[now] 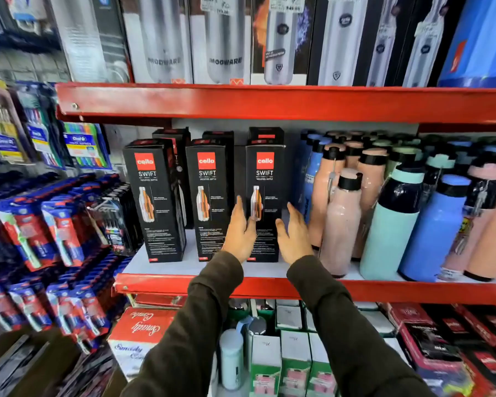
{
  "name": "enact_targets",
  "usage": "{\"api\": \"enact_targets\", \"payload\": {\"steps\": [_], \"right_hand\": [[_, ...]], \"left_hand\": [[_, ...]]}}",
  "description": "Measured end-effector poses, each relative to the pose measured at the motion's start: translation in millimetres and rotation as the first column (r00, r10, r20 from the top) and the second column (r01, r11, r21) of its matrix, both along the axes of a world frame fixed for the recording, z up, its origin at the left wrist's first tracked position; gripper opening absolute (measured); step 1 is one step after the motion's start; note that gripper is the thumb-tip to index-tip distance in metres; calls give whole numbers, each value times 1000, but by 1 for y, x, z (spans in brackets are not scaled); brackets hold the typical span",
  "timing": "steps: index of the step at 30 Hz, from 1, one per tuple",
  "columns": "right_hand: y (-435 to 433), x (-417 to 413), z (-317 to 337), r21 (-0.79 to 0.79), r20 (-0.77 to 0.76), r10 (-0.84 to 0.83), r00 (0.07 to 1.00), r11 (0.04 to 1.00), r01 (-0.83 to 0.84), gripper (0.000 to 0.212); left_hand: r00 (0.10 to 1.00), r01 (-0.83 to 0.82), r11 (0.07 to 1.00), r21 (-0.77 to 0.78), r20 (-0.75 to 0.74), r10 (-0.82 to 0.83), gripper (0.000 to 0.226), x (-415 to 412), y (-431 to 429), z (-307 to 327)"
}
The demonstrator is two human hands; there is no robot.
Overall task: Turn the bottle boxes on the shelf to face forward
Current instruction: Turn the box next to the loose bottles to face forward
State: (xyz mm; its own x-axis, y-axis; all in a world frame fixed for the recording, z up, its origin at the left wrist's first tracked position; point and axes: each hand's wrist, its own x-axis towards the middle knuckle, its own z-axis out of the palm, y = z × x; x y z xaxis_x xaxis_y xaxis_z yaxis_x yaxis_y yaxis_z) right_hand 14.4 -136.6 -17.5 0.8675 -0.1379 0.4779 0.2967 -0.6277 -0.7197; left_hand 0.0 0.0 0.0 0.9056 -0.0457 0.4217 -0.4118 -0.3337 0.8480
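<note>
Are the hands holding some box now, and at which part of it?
Nothing is clearly held. Left hand and right hand are open on either side of the rightmost black box, at its lower half.

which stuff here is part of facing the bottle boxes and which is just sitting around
Part of the job: left box, middle box, right box, left hand, right hand, middle shelf.

Just there: loose bottles, toothbrush packs, upper-shelf boxes, lower-shelf cartons.
</note>
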Motion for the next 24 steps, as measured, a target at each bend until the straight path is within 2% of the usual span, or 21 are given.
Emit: {"api": "enact_targets", "payload": {"steps": [3, 6, 11, 18, 21, 24], "right_hand": [[-2, 10, -7, -17, -23, 7, 1000, 1000, -7, 49], [-2, 14, -14, 70, -77, 43, 996, 997, -38, 45], [-6, 21, -25, 178, -38, 72, 997, 982, -65, 42], [-12, 16, -27, 278, 3, 105, 994, 955, -102, 39], [-16, 11, -19, 230, 4, 139, 990, 964, -136, 56], [-17, 3, -11, 163, 18, 154, 988, 974, -155, 75]], "left_hand": [[993, -35, 998, -42, -118, 30, 57, 11, -3, -9], [984, -68, 993, -92, -170, 52, 50, 17, -5, -17], [987, -135, 982, -129, -109, 122, 45, 22, -3, -24], [993, -79, 960, -269, -110, 51, 47, 21, 0, -28], [988, -112, 930, -350, -137, 68, 40, 17, -2, -29], [988, -76, 856, -511, -152, -3, 33, 10, -6, -23]]}}
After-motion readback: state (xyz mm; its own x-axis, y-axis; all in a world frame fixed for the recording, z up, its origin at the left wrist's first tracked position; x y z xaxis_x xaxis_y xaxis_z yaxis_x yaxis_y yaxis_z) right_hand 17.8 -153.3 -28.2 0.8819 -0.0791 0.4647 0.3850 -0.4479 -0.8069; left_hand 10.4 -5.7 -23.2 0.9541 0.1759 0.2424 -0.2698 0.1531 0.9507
